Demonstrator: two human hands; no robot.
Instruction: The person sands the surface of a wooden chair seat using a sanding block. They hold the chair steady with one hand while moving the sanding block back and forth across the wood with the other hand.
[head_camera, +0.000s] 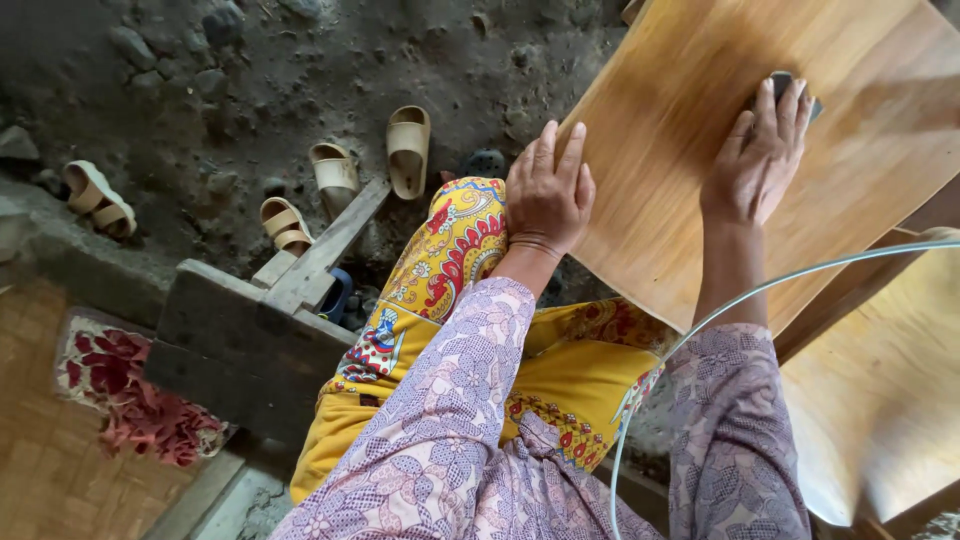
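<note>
- Bare, stony ground (300, 70) lies far below, with 4 pale sandals (408, 150) scattered on it and a dark wooden step (250, 330) to the left.
- Left hand (546, 195) rests flat on the near-left edge of a tilted wooden board (700, 200), fingers (560, 150) pressed together and pointing far.
- Right hand (760, 160) presses a small dark sanding block (785, 88) against the board's middle, fingers slightly spread over it.
- Yellow patterned skirt (560, 390) covers the lap beneath the board.
- More pale boards (880, 400) lean at the right.
</note>
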